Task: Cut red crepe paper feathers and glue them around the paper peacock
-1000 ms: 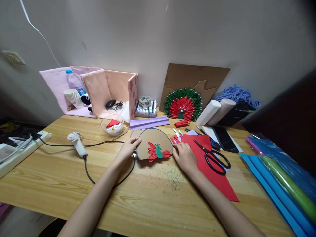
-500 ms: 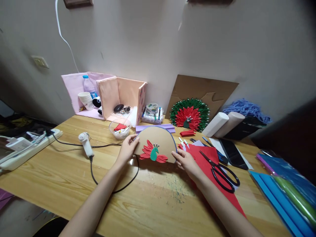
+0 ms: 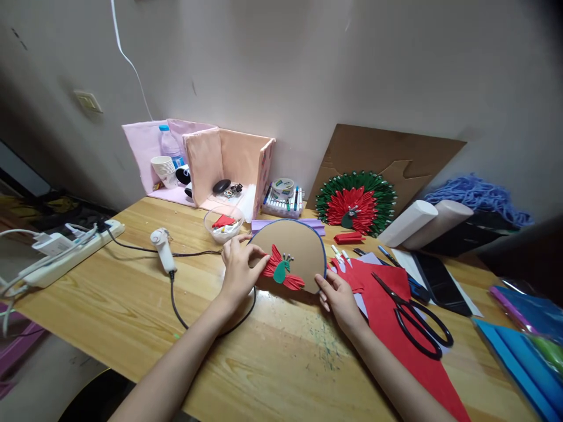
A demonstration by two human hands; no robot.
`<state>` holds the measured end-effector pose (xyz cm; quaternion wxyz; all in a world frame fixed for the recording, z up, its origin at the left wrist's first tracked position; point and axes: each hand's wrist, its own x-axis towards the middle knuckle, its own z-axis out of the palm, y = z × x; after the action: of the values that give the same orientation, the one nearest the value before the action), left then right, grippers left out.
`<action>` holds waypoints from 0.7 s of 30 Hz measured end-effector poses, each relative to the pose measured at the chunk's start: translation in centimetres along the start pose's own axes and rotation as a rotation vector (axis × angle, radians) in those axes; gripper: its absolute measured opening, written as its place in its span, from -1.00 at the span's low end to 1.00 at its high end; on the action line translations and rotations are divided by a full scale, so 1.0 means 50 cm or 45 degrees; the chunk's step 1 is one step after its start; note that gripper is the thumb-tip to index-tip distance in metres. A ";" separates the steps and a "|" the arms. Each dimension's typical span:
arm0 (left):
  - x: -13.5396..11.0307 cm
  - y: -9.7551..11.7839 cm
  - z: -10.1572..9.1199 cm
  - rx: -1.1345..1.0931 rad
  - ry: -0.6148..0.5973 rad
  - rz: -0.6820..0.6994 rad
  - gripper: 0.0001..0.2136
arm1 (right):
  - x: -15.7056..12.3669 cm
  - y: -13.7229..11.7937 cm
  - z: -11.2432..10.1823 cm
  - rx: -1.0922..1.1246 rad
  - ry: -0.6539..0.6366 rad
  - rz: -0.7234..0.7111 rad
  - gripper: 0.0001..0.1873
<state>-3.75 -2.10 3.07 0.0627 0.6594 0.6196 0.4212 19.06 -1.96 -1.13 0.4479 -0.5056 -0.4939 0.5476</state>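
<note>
A rounded cardboard piece (image 3: 303, 249) with a blue-trimmed edge is held up over the table in front of me. On it is a green bird shape (image 3: 281, 272) with small stalks on its head and red petals (image 3: 294, 282) fanned to both sides. My left hand (image 3: 240, 266) is closed at the cardboard's left side, thumb and forefinger at the leftmost red petals. My right hand (image 3: 339, 298) pinches the lower right edge, its other fingers behind the board.
Right: scissors (image 3: 413, 316) on red sheet material (image 3: 396, 340), and a phone (image 3: 440, 284). Left: a glue gun (image 3: 163, 251), its cord, and a power strip (image 3: 73, 258). Behind: a plastic bowl (image 3: 225, 237) and a red-green peacock craft (image 3: 356, 205) against cardboard.
My left hand has shifted from the cardboard's left edge inward, its thumb and forefinger now at the left petals. My right hand keeps its hold. The whole view has swung slightly left.
</note>
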 end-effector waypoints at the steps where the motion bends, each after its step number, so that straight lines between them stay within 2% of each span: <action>1: 0.000 -0.001 0.001 -0.008 0.003 -0.020 -0.88 | -0.001 0.000 0.001 -0.004 0.000 -0.002 -0.57; 6: 0.002 -0.003 0.002 -0.083 0.002 -0.090 -0.88 | -0.003 0.002 -0.001 -0.018 -0.002 -0.009 -0.57; 18: 0.007 -0.011 0.004 -0.132 0.022 -0.048 -0.88 | -0.005 0.006 -0.001 -0.051 -0.032 -0.012 -0.60; 21: 0.016 -0.024 0.001 -0.298 -0.002 -0.139 -0.85 | -0.002 0.011 -0.004 0.006 -0.016 -0.009 -0.62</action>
<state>-4.72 -1.10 2.70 0.1624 0.6133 0.6011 0.4860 19.26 -2.08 -1.66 0.4478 -0.4993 -0.4973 0.5503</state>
